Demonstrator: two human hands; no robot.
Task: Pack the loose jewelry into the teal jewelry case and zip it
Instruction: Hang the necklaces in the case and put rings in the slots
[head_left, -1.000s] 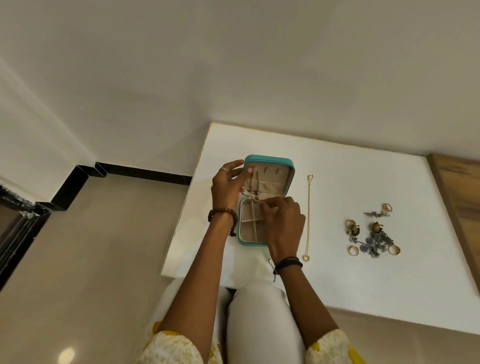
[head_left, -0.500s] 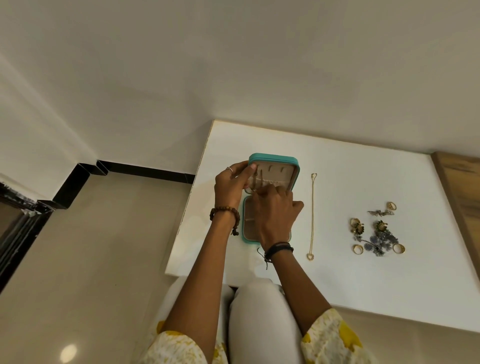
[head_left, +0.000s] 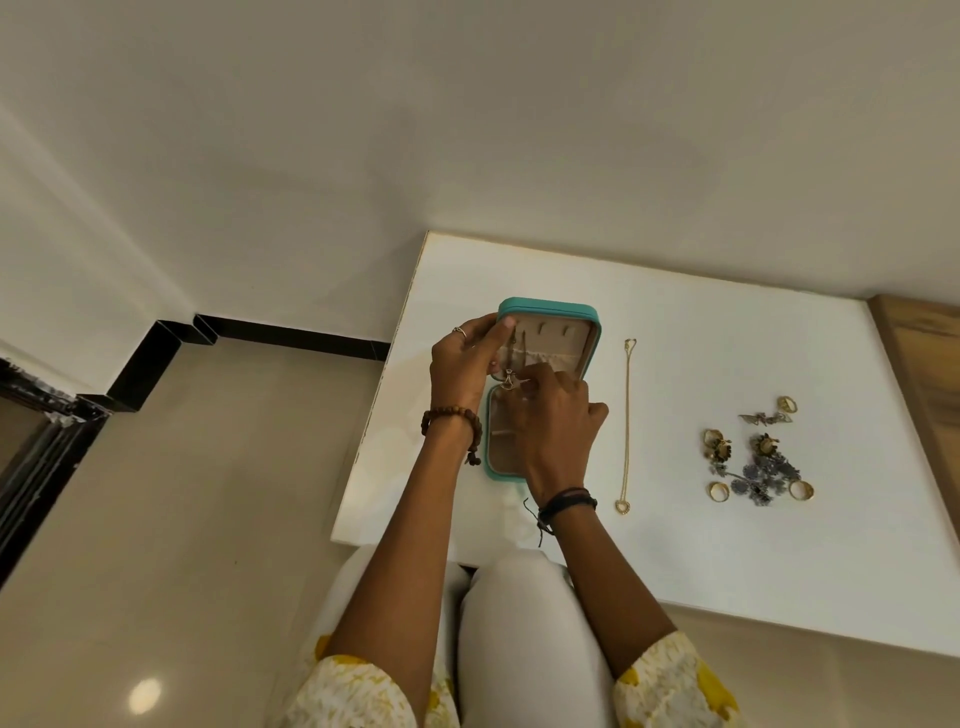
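Observation:
The teal jewelry case stands open on the white table, its lid upright with a beige lining. My left hand holds the lid's left edge. A thin necklace hangs from a hook inside the lid, its pendant at the hinge. My right hand covers most of the case's tray, and its fingertips pinch that necklace near the pendant. To the right of the case, a gold chain lies stretched out on the table.
Farther right lies a loose pile of jewelry: gold rings, flower earrings, grey-blue pieces. The table's left edge is just beside the case, with tiled floor below. A wooden surface borders the table on the right. My knees sit under the front edge.
My right hand has shifted slightly down from the lid's upper part to the pendant at the hinge. My left hand stays on the lid's left edge.

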